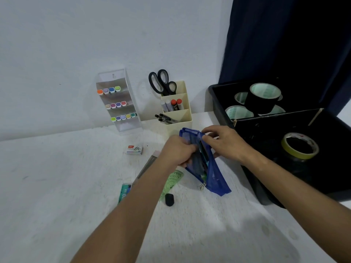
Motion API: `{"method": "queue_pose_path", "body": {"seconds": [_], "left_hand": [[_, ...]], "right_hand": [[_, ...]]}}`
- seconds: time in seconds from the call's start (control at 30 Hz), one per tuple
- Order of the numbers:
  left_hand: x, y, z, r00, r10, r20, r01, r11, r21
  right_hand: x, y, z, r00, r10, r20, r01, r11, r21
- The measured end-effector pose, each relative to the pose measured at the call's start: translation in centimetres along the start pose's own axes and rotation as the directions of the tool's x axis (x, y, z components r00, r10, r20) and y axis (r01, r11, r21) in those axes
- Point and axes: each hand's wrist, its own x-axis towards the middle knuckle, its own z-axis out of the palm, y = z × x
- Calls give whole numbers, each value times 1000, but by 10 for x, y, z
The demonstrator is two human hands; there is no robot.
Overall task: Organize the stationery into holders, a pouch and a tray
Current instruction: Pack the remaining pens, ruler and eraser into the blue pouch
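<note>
Seen from a head camera, looking down over a white table (57, 186), with the blue mesh pouch (212, 177) as the landmark throughout.

Nearest, below and left of the pouch: a small black cap-like object (169, 199) lying on the table, and beside it a green protractor (173, 179) partly hidden under the left forearm. Further left of the pouch, a teal box (124, 192) and a long grey ruler-like strip (147, 166), both partly covered by the same arm.

At the centre, the pouch itself — held up at a slant above the table, mouth open toward the far side, dark pens or similar items inside. Left hand (177, 150) curled around the pouch's left edge, gripping it. Right hand (222, 141) pinching the pouch's upper right rim between thumb and fingers.

Left of the pouch and a little farther away, a small box of staples (134, 149).

Right of the pouch, a black tray (214, 95) with a divider — a yellow tape roll (300, 145) in the near compartment, black tape rolls (263, 97) in the far one.

Beyond the pouch, against the white wall: a cream desk holder (187, 114) with black scissors (161, 82) in the back section, glue sticks or markers (172, 105) in the middle, black pens (165, 118) in front. Left of that holder, a clear tiered rack (121, 128) with three rows of colourful highlighters (115, 105).
</note>
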Motion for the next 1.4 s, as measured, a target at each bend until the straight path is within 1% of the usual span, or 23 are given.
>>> {"method": "queue_pose_path", "body": {"seconds": [0.1,0.17,0.27,0.33,0.47,0.53,0.6,0.73,0.8,0.87,1.0,1.07,1.13,1.3,1.4], "left_hand": [[8,6,16,1000,4,22,-5,1000,28],[8,7,22,998,-1,68,-8,992,126],[6,2,19,991,84,101,-109,957,269],[4,-2,12,991,105,79,-126,932,340],[1,-14,-9,989,144,25,-141,894,426],[0,-22,-21,989,145,-39,-112,886,450],[0,-36,-34,989,113,-98,-48,863,504],[-3,-66,-55,987,57,-152,58,749,660],[-8,-75,-60,982,12,-189,130,687,715],[-12,-80,-63,981,-34,-192,169,641,749],[-11,-82,-65,978,-61,-200,191,652,734],[-12,-77,-66,979,-66,-192,185,682,707],[-14,-70,-67,980,-53,-190,167,734,658],[-25,-33,-61,982,21,-189,61,907,418],[-26,-14,-44,994,-7,-110,29,979,203]], "right_hand": [[1,2,0,1000,-6,-20,6,1000,-20],[2,3,1,999,-6,-34,5,1000,-23],[3,3,1,999,-5,-35,4,1000,-22],[3,3,1,999,-3,-32,2,1000,-22],[2,2,1,1000,-5,-23,4,999,-40],[1,2,1,1000,-5,-27,4,999,-32],[1,1,1,1000,-4,-30,3,1000,-31],[1,2,2,999,10,-32,-11,999,-37],[1,2,2,999,15,-29,-16,999,-46],[1,2,2,999,19,-29,-20,998,-52],[2,3,2,998,4,-68,-11,996,-91],[3,4,2,995,-13,-96,-1,991,-136],[5,5,2,992,-31,-120,9,985,-174],[6,6,2,989,-48,-140,24,985,-169],[6,7,1,988,-55,-147,36,991,-127]]}}
